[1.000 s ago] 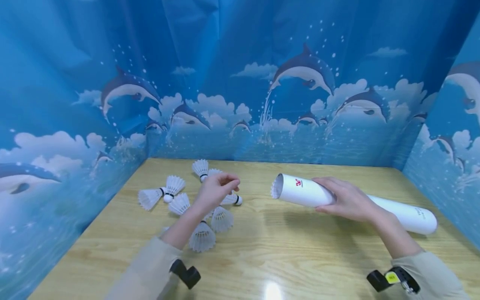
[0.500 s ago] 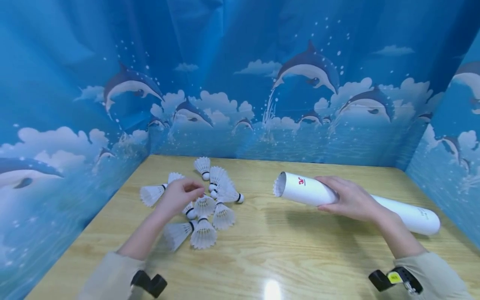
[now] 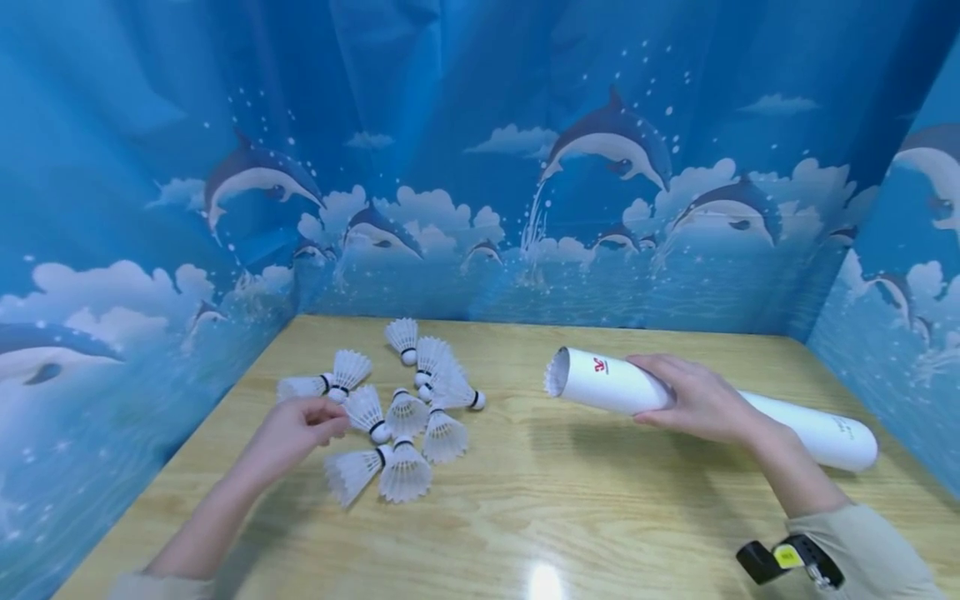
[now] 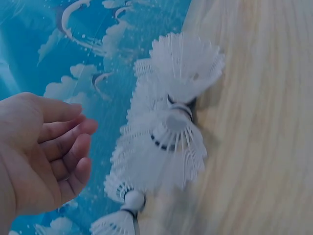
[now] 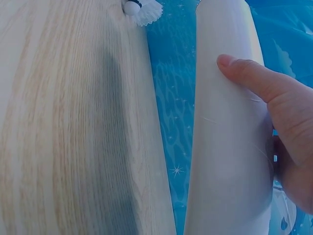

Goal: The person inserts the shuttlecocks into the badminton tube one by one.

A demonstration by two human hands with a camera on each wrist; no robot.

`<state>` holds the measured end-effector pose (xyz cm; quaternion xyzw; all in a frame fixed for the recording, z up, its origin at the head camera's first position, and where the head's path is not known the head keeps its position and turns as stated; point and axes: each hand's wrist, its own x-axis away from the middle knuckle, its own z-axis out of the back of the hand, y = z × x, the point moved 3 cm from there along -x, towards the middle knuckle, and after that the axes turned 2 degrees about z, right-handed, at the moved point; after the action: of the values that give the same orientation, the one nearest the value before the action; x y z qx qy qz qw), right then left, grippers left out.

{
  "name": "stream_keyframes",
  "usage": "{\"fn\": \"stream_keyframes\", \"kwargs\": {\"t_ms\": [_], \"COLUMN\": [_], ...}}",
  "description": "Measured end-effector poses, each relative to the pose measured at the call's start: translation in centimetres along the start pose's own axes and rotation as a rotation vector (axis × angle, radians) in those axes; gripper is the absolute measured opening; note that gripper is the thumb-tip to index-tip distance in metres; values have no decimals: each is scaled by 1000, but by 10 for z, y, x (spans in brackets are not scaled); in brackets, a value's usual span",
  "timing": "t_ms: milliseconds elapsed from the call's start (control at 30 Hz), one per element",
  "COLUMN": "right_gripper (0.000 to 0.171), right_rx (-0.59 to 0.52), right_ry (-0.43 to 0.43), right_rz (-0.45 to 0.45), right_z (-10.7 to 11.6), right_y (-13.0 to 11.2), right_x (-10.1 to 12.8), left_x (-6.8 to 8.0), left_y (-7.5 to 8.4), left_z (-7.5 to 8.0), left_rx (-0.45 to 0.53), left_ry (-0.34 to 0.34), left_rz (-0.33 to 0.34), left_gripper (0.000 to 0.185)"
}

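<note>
My right hand (image 3: 693,398) grips a long white shuttlecock tube (image 3: 802,425) around its middle, thumb along the near side in the right wrist view. The tube's left end is raised off the table and bears a red logo. From that open end pokes the feathered rim of a shuttlecock (image 3: 556,373). My left hand (image 3: 288,437) hovers at the left of the table with nothing in it, fingers loosely bent, as the left wrist view also shows. Just right of its fingertips lies a white feathered shuttlecock (image 3: 365,410), one of a loose group of several.
Two shuttlecocks lie beyond my left hand, one of them a shuttlecock with its skirt up (image 3: 351,367). A single shuttlecock (image 3: 401,336) rests near the back edge. Around the wooden table (image 3: 570,517) hangs a blue dolphin-print curtain (image 3: 465,150).
My left hand has moved left and toward the near side, away from over the shuttlecocks, uncovering the group. The right hand and tube have stayed in place.
</note>
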<state>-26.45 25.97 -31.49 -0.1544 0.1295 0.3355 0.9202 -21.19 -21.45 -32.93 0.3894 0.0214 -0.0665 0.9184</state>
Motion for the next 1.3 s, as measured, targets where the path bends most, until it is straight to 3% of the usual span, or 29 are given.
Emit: {"fn": "stream_keyframes", "kwargs": {"t_ms": [233,500,600,800,1300], "right_gripper": [73,73,74,74,76], "right_rx": [0,5,5,4,7], "right_ry": [-20,-29,-27,-28,-38], "right_rz": [-31,-43,-40,-42,-66], "right_z": [0,0,0,-1,-2], "right_y": [1,0,1,1,5], "right_x": [0,0,0,-1,2], "left_x": [13,17,16,12,4], "left_y": [-19,-31,-32,-29,-27], "left_z": [3,-6,-10,-12,-7], "left_rx": [-6,66,75,-33,-32], "left_ry": [-60,-139,-162,-97,-17], "left_rz": [24,-48,-29,15,0], "left_gripper": [18,22,26,27,16]}}
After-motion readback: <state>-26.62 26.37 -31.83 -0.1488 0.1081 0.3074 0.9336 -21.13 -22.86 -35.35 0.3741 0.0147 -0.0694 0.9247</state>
